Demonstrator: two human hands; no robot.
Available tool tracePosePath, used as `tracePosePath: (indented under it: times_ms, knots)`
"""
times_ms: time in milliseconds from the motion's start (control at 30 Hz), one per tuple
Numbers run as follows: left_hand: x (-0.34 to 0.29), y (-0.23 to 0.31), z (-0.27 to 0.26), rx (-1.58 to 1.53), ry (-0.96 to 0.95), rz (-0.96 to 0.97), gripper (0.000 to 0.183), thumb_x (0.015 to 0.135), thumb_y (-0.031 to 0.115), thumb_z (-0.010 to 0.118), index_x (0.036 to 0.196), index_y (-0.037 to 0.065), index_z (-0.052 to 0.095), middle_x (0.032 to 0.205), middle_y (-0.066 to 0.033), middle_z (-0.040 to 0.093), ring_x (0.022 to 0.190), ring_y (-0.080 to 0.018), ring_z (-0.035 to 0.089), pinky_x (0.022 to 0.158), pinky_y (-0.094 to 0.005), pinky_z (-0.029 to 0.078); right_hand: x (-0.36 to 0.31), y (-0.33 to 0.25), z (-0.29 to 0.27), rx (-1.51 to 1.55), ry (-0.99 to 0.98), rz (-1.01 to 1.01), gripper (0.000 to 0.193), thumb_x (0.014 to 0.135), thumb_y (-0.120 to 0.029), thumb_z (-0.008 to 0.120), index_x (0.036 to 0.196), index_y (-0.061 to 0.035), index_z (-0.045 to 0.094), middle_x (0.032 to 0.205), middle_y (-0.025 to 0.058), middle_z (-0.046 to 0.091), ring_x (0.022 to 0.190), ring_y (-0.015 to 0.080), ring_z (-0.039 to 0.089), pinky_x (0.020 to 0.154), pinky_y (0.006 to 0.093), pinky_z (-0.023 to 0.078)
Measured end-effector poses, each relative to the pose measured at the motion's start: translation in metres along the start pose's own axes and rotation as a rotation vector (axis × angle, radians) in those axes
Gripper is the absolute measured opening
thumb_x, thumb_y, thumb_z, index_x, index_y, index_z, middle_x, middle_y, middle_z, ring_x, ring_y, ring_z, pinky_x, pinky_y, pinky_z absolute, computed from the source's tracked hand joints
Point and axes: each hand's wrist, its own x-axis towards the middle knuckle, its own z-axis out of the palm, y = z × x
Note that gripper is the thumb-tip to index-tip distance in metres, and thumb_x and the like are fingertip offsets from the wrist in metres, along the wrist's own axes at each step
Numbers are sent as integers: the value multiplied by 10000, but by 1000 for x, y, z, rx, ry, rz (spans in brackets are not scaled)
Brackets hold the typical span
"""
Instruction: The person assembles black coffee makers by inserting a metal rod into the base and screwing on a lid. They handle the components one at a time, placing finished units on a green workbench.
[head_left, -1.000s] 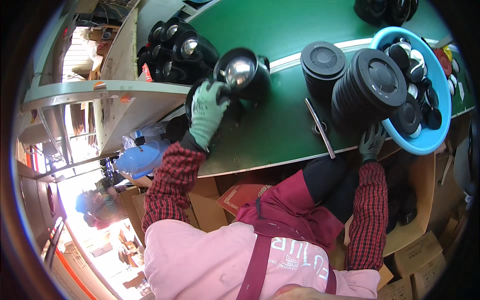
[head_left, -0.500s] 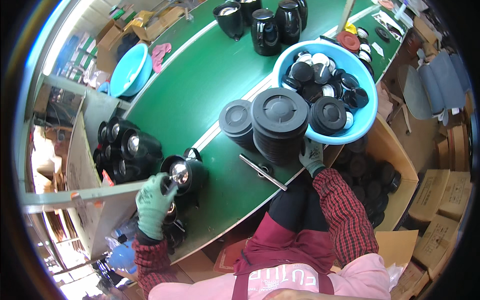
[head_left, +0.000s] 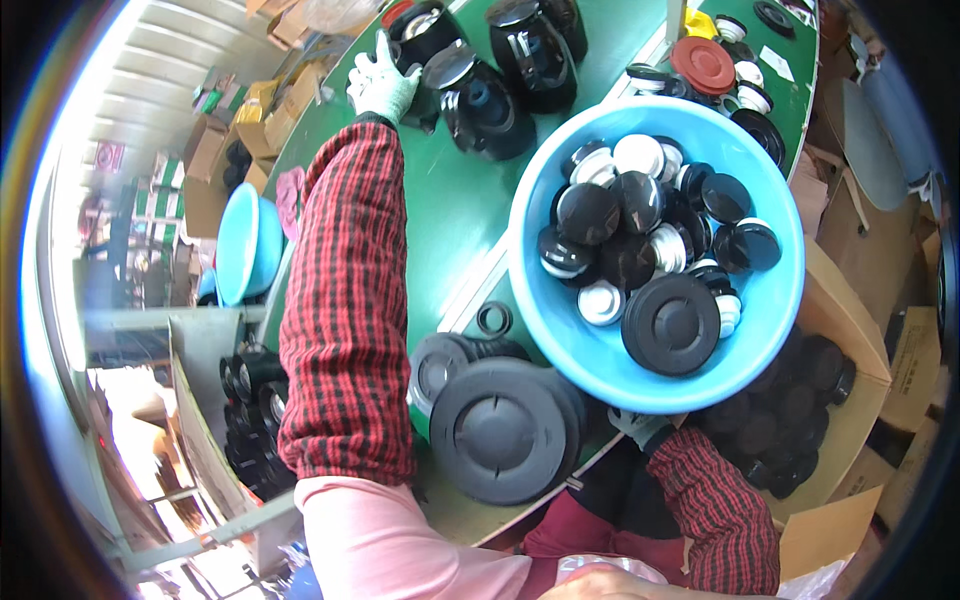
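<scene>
My left hand (head_left: 384, 85), in a pale green glove, reaches to the far side of the green table. Its fingers are spread beside a black jug without a lid (head_left: 428, 38), whose shiny inside shows; I cannot tell whether they touch it. Close by stand a lidded black jug (head_left: 485, 112) and another black jug (head_left: 537, 60). My gloved right hand (head_left: 642, 428) is low under the near rim of the light blue basin (head_left: 520, 230), its fingers mostly hidden. Left of that hand is a leaning stack of large black round lids (head_left: 500, 432).
Black and white lids (head_left: 590, 212) fill the basin. A red disc (head_left: 702, 65) lies among more lids behind it. A carton of black parts (head_left: 785, 410) stands at the right, and more black jugs (head_left: 262, 400) at the left. A second blue basin (head_left: 248, 245) is beyond the table.
My left hand has left the single jug at the near left and moved far forward to the jugs at the back. The view has shifted forward; my right hand stays near the basin and stack.
</scene>
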Motion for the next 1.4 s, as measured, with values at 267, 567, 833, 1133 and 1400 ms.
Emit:
tracePosePath:
  times_ms: [267,567,833,1133,1400]
  knots:
    - [110,-81,89,-256,-354,129,924,820,583,755,1550,175,362,1310,-286,631,1220,-443,612,1005,-500,498,15,-3,-31,2,25,-197,463,822,-312,687,1244,-135,620,1280,162,612,1224,373,557,1048,533,422]
    - [79,-43,69,-67,-239,80,475,844,497,748,1172,154,714,1020,-172,751,929,-378,721,805,-475,554,19,-11,-28,-9,122,-227,460,822,-289,678,1253,-145,610,1317,142,599,1279,341,532,1094,520,394]
    - [15,-96,15,-137,-101,99,391,909,389,733,1143,77,696,1059,-184,736,978,-377,694,836,-459,532,24,-15,-17,-106,288,-229,459,822,-268,670,1261,-153,601,1351,124,589,1329,313,509,1136,508,369]
    - [-104,-220,-168,-485,-20,-134,312,984,269,678,1161,14,702,1072,-116,745,945,-195,676,874,-332,521,57,-12,-6,-60,407,-190,392,799,-261,695,1172,-148,655,1241,124,566,1217,324,533,989,491,452]
    - [-302,-237,-414,-682,121,-180,381,1011,190,636,1342,-1,626,1274,-137,678,1134,-194,633,996,-330,501,69,-55,-43,-304,160,-73,315,795,-177,677,1080,-57,733,1057,191,719,1020,345,693,927,453,543]
